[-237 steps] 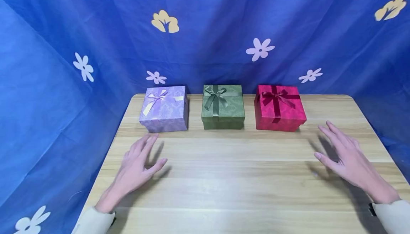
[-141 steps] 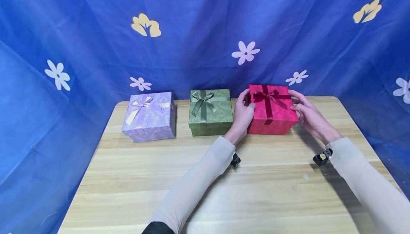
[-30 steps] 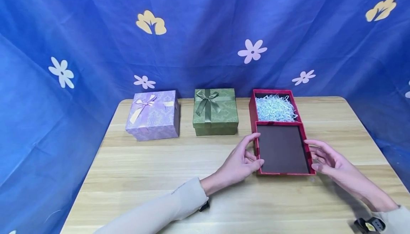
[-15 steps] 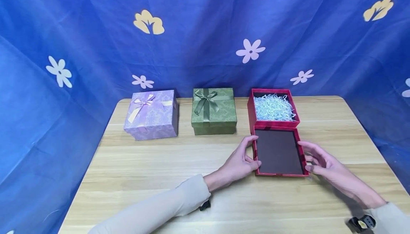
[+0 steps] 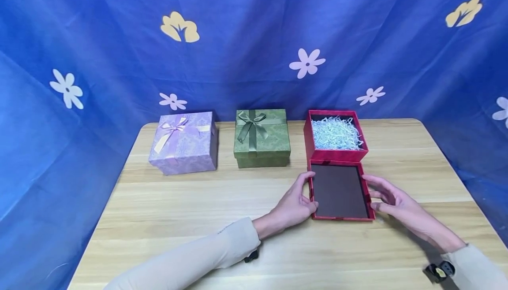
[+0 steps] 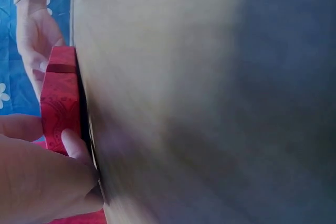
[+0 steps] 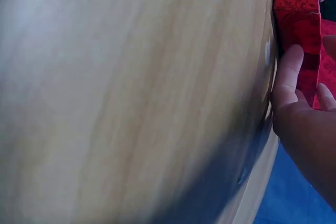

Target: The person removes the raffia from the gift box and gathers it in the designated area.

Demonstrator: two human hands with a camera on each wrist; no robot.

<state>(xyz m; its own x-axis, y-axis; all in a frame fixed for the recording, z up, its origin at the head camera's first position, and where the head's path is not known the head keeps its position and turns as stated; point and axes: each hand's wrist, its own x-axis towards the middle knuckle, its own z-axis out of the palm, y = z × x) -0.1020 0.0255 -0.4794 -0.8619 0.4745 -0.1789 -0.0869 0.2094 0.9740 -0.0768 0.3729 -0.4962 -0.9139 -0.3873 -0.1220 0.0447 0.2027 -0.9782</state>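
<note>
Red box behind, green box leftward, left hand and right hand grip lid.

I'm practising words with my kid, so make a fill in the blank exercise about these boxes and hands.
The left hand and right hand hold the lid, whose dark inside faces ____.
The pale blue filler lies in the open box, which is coloured ____.
The lidded box just left of the green box is coloured ____.
Missing words: up; red; purple.
</note>
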